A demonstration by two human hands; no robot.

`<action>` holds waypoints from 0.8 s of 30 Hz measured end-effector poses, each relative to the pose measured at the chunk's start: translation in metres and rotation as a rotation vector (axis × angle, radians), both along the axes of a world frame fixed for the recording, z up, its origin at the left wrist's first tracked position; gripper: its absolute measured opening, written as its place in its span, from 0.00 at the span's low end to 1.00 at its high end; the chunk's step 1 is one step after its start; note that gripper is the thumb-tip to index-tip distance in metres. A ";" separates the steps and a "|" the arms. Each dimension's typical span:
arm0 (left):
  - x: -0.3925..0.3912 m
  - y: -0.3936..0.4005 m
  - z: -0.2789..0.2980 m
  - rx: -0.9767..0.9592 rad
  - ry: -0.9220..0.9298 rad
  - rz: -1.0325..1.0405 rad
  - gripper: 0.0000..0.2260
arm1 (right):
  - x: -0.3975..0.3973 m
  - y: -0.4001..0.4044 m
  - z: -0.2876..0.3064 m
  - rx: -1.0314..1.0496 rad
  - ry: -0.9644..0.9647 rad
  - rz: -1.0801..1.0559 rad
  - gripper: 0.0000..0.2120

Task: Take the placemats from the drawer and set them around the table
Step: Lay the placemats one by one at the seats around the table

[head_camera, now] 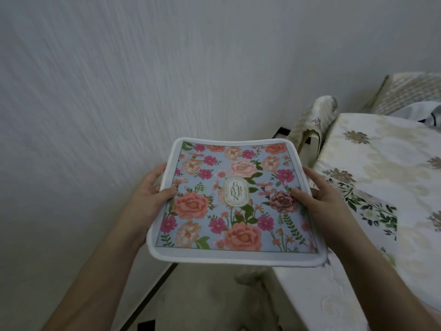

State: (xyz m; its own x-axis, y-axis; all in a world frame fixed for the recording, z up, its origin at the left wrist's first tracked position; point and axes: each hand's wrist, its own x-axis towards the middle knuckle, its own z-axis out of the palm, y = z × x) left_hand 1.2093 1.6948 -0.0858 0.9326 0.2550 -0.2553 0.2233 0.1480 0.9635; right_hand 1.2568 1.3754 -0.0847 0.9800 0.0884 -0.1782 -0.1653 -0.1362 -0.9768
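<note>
A square placemat [235,201] with a white border, a blue ground, pink and orange flowers and a "GARDEN" label is held flat in the air in front of me. My left hand [152,189] grips its left edge, thumb on top and fingers underneath. My right hand [319,194] grips its right edge the same way. The table [381,177], covered by a cream floral cloth, stands to the right, its corner just beside the placemat. Whether more placemats lie under the top one I cannot tell.
A chair [315,123] with a cream patterned cover stands by the table's far corner against the pale wall [119,91]. A second covered chair back [410,91] shows at the far right. Below the placemat lies pale floor [210,302] with a dark skirting line.
</note>
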 end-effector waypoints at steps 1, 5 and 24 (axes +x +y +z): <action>0.012 -0.003 0.002 0.016 0.002 -0.002 0.23 | 0.010 -0.002 0.001 0.009 0.003 -0.008 0.26; 0.053 -0.013 0.012 0.044 0.001 -0.021 0.23 | 0.050 -0.012 0.002 0.024 0.024 -0.033 0.25; 0.209 0.025 0.016 0.073 -0.056 -0.150 0.23 | 0.174 0.036 0.020 -0.010 0.008 -0.151 0.22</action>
